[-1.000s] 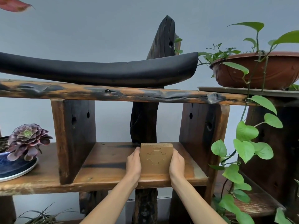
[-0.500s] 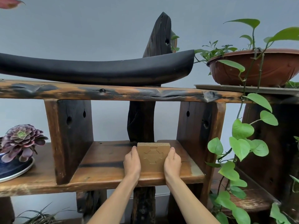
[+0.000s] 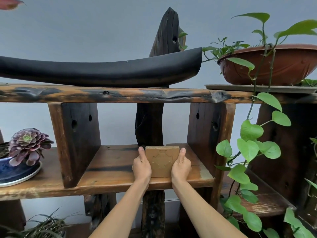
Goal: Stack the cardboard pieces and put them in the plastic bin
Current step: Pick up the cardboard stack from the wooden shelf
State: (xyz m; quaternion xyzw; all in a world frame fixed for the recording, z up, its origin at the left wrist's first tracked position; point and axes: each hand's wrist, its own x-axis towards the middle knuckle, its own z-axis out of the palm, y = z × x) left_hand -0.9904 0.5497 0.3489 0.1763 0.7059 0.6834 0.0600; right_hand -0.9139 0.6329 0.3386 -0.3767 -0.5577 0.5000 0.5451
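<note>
**Two hands squeeze a cardboard stack on the shelf**

In the head view, the cardboard pieces stand together as one neat stack on the wooden shelf, in the middle space between two dark wood posts. The top edges show several thin layers lined up. The front piece has a round cross shape cut into it.

The left hand presses on the left side of the stack. The right hand presses on the right side. Both hands are closed around the stack, with thumbs up beside it. I think they hold it this way so the pieces stay even and do not slip apart.

No plastic bin can be seen here, so the stack likely has to be carried to it

A purple plant sits far left
</note>
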